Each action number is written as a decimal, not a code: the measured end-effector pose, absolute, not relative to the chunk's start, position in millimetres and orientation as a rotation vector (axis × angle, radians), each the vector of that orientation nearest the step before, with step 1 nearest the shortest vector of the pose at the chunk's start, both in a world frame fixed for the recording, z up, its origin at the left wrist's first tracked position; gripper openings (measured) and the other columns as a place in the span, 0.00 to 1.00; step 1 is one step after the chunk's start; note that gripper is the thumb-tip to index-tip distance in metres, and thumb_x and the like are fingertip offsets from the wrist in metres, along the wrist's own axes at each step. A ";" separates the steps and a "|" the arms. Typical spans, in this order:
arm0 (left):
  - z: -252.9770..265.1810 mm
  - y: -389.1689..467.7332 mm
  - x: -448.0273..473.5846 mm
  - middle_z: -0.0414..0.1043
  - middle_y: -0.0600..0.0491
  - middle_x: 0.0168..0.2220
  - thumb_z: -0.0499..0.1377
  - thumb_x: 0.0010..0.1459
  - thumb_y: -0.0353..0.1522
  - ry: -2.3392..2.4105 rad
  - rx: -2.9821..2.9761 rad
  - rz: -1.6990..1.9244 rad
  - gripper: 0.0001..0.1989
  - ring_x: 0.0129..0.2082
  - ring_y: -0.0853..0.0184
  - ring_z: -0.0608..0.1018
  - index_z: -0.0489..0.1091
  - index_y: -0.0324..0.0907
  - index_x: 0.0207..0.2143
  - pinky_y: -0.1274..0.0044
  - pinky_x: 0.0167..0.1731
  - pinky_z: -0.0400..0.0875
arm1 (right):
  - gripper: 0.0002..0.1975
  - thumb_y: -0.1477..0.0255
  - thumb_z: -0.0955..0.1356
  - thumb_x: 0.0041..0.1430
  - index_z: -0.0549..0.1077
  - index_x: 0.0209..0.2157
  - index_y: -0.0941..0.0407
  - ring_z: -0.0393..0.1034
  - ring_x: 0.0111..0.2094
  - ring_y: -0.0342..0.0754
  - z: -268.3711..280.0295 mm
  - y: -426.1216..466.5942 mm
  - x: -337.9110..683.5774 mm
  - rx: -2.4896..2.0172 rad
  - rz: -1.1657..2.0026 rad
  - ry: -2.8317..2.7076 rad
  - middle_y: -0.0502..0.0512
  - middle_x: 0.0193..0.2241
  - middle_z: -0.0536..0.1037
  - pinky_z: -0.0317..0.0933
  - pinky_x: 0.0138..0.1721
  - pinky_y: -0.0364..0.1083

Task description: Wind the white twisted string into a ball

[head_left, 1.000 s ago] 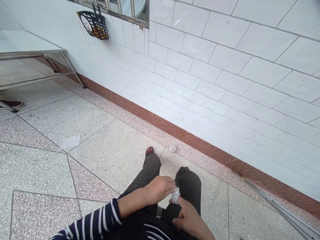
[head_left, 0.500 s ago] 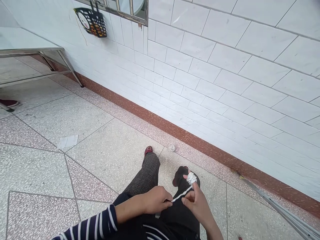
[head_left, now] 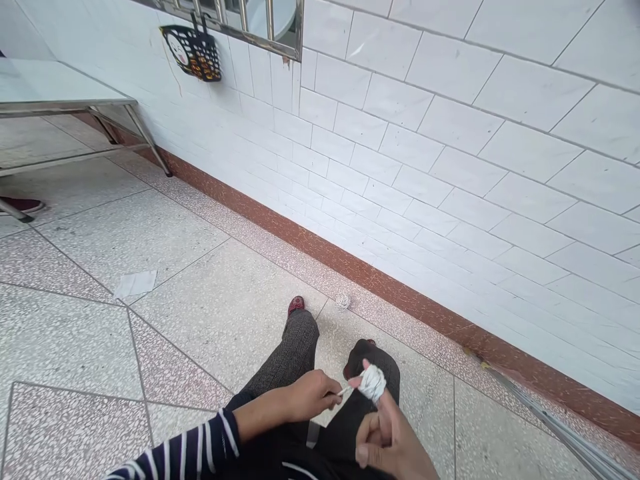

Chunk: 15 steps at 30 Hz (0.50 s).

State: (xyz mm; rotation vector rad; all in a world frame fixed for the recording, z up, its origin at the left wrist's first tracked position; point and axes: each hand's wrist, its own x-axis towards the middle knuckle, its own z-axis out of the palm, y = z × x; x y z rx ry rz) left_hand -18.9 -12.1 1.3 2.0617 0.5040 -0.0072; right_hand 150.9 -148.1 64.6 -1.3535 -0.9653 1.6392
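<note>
My left hand [head_left: 311,396] is closed in a pinch on a thin white cord near my lap. A short taut length runs from that pinch to my right hand [head_left: 393,433]. Several turns of the white cord [head_left: 373,385] are wound in a thick bundle around the raised fingers of my right hand, with the fingertips poking out past it. The thumb and other fingers of that hand are curled in. On the floor beyond my feet lies a small ball of white cord [head_left: 343,301]; a strand linking it to my hands cannot be made out clearly.
A white tiled wall [head_left: 400,147] rises ahead above a red-brown skirting strip. A black basket [head_left: 194,52] hangs from a barred window. To the left stand a metal-framed table [head_left: 65,100] and a flat white sheet [head_left: 136,283] on the floor. Grey cables or pipes [head_left: 540,407] run at right.
My right hand has turned, bringing its wound fingers left toward my left hand. The cord span between the hands has shortened. My left hand keeps its pinch.
</note>
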 end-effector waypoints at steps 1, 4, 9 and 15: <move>4.3 -14.7 -20.9 0.71 0.57 0.23 0.55 0.60 0.28 0.473 2.050 -0.012 0.11 0.23 0.73 0.71 0.70 0.38 0.25 0.83 0.25 0.58 | 0.51 0.69 0.73 0.47 0.40 0.66 0.54 0.67 0.23 0.45 59.5 -145.3 154.3 -1.426 1.575 -0.962 0.45 0.24 0.74 0.59 0.27 0.44; 20.4 -13.2 -24.6 0.70 0.57 0.22 0.55 0.60 0.29 0.415 2.144 0.031 0.11 0.23 0.73 0.70 0.69 0.39 0.24 0.82 0.24 0.57 | 0.43 0.77 0.69 0.46 0.50 0.63 0.55 0.68 0.24 0.47 36.8 -139.6 152.8 -1.802 1.374 -1.087 0.43 0.21 0.71 0.60 0.30 0.46; 38.1 9.0 -20.8 0.73 0.54 0.26 0.56 0.59 0.28 0.374 2.350 0.118 0.10 0.30 0.68 0.74 0.71 0.41 0.25 0.80 0.30 0.59 | 0.31 0.82 0.69 0.39 0.68 0.49 0.54 0.64 0.21 0.44 17.1 -145.7 131.1 -1.881 1.601 -1.311 0.40 0.17 0.65 0.54 0.25 0.42; 18.2 14.7 -15.5 0.75 0.55 0.29 0.53 0.63 0.31 0.486 2.099 0.101 0.11 0.30 0.69 0.75 0.74 0.41 0.31 0.82 0.31 0.62 | 0.37 0.64 0.78 0.41 0.66 0.53 0.51 0.61 0.22 0.39 50.3 -157.6 136.3 -1.103 1.742 -0.795 0.50 0.38 0.70 0.59 0.23 0.42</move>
